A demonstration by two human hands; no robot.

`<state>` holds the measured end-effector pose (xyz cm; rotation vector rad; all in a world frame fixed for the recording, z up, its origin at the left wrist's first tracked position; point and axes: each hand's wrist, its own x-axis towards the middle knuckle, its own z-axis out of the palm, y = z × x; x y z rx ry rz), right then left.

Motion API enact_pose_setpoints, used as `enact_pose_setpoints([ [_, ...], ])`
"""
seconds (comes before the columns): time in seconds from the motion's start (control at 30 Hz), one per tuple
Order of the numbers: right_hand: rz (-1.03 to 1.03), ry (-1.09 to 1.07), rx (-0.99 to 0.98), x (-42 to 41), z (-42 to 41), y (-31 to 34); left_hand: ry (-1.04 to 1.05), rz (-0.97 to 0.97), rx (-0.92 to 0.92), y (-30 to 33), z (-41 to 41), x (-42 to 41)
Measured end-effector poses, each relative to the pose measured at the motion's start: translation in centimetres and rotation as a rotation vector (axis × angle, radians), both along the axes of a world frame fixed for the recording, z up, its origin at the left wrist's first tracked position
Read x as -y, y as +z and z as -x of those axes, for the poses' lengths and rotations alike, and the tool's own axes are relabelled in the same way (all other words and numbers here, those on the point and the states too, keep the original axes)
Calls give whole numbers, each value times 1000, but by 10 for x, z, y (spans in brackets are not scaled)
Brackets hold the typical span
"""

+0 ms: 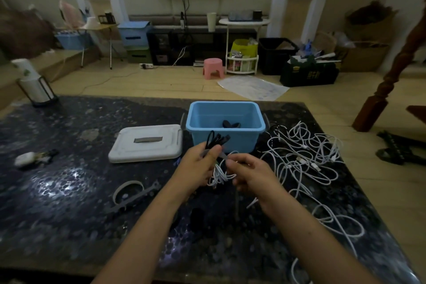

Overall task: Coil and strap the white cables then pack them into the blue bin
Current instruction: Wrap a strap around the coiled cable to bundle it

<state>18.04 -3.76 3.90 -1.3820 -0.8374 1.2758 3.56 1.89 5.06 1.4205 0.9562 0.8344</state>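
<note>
The blue bin (224,138) stands open at mid-table with dark coiled items on its floor. Just in front of it my left hand (199,166) grips a small coil of white cable (221,174) together with a bundle of black cable (215,139) that sticks up above the fingers. My right hand (247,174) pinches a grey strap (224,157) at the coil. A tangled heap of loose white cables (306,154) lies to the right of the bin, and more white cable (338,221) trails toward the near right corner.
The bin's white lid (146,143) lies flat to the left of the bin. Grey straps (131,192) rest on the dark patterned table (69,191) at front left. A white earbud case with keys (32,159) is at far left, a lantern (34,85) at the back left corner.
</note>
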Motion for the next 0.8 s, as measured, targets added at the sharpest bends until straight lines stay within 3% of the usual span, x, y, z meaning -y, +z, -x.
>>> enact_pose_setpoints([
  [0.27, 53, 223, 294, -9, -10, -2, -98, -2, -57, 4, 10, 1],
  [0.4, 63, 79, 405, -14, -19, -1, -103, -73, -80, 5, 9, 0],
  [0.5, 86, -68, 290, -17, -27, 7, -104, -174, -143, 3, 8, -1],
  [0.57, 167, -2, 181, -15, -29, 14, -109, -220, -172, 2, 8, -1],
  [0.8, 319, 269, 94, -13, -30, -1, -219, -268, -246, -1, 8, -1],
])
